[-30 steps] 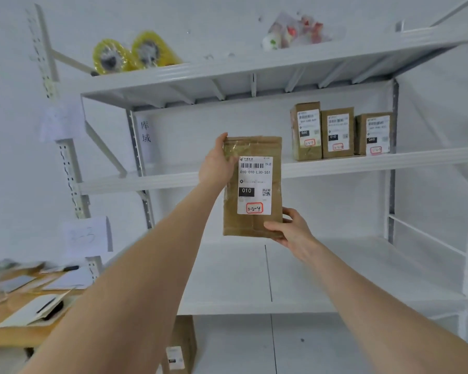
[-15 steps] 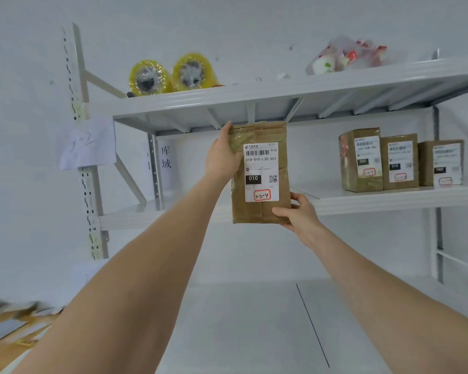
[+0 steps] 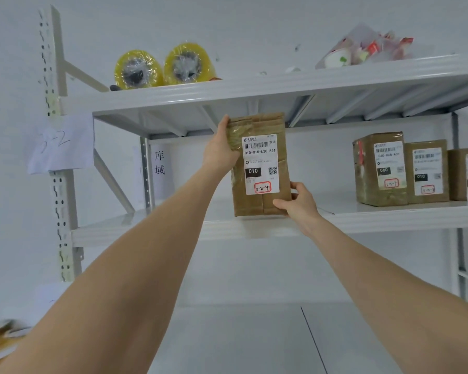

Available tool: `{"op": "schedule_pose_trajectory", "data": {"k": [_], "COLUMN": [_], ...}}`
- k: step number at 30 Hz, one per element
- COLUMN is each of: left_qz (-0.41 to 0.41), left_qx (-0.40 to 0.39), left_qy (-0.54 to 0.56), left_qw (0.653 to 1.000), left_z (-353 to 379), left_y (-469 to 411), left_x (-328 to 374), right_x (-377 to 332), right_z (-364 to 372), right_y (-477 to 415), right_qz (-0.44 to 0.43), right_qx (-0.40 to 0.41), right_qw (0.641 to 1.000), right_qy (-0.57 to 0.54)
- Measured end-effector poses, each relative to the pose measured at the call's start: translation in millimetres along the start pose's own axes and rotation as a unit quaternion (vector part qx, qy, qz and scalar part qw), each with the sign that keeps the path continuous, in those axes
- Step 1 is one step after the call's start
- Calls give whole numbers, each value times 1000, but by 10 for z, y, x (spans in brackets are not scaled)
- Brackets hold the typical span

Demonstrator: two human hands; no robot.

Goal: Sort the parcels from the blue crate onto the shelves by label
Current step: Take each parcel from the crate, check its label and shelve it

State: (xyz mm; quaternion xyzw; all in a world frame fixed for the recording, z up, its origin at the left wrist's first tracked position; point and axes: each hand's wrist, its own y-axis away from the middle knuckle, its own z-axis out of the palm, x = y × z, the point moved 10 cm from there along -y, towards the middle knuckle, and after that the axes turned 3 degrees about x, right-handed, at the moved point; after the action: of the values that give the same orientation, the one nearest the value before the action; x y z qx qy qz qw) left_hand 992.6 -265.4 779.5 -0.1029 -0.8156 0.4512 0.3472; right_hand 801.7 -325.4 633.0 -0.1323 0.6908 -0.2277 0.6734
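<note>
A brown cardboard parcel [image 3: 260,164] stands upright at the front of the middle shelf [image 3: 173,228], its white label facing me with "3-2-4" in a red box. My left hand [image 3: 219,149] grips its upper left edge. My right hand [image 3: 295,201] holds its lower right corner, thumb on the front. The parcel's bottom edge is level with the shelf surface; I cannot tell whether it rests on it. Three more labelled parcels [image 3: 381,168] stand side by side at the right of the same shelf. The blue crate is out of view.
Two yellow tape rolls [image 3: 164,67] and a plastic bag of items [image 3: 362,49] lie on the top shelf [image 3: 281,85]. A paper tag reading "3-2" [image 3: 61,143] hangs on the left upright. The lower shelf [image 3: 241,333] spreads below my arms.
Both hands have lifted the parcel up and forward from chest height to the middle shelf. My view has tilted upward, so the desk at lower left has nearly left the frame.
</note>
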Motion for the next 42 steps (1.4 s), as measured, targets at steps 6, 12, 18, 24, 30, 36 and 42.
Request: {"op": "schedule_pose_trajectory", "data": {"k": [6,12,18,24,30,36,42], "left_qz": [10,4,0,-16,-15,5,-1], "left_qx": [-17,-32,-33,-48,-62,-77,-89], "left_qy": [-5,0,2,9,6,9,42], "left_qw": [1000,999,999,999,998,997,995], "left_z": [254,372,336,387,606,771,888], "left_y": [-267,-482,-520,-483,-497,-509,-451], "left_x": [-166,-381,-642,-811,-699,-517,-361], "right_x": [-23,8,148,189,218,198,73], "right_z": [8,150,376,428,257,57,-105], "right_y": [-205,-326,-353,-397,-431,-433,-452], "right_qz": [-38,-51,-57,-51,-39,-35,-36], "right_qx": [29,18,1,12,36,54,89], "right_qw": [993,984,975,951,938,915,915], "right_qy": [106,172,215,306,342,399,391]}}
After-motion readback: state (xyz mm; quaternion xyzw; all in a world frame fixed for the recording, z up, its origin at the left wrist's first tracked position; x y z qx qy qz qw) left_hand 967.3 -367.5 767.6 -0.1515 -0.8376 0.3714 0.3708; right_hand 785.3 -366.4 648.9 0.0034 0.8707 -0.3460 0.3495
